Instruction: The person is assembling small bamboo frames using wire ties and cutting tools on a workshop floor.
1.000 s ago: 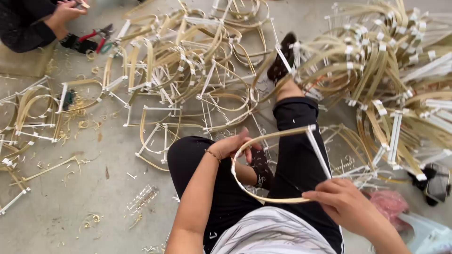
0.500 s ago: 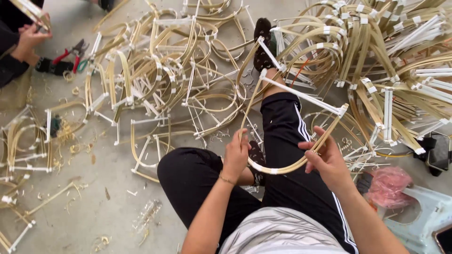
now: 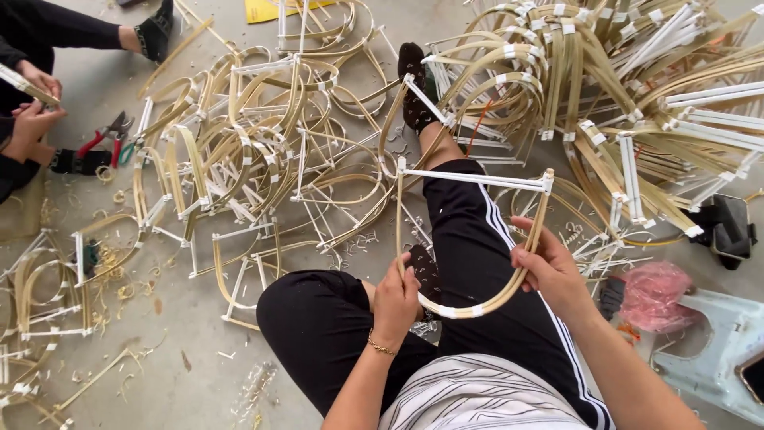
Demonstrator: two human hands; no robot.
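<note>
Bamboo bent into a U-shaped frame (image 3: 471, 239) sits in the middle of the picture, above the person's lap, with a white stick tied across its top. The left hand (image 3: 395, 299) has its fingers closed on the bottom bend, and the right hand (image 3: 549, 267) has its fingers wrapped around the right side. This frame looks almost made. Many finished frames lie in a pile on the floor (image 3: 263, 159) to the upper left, and a big heap (image 3: 637, 87) fills the upper right. Red pliers (image 3: 107, 137) lie far left, beside another person's hands (image 3: 32, 103).
</note>
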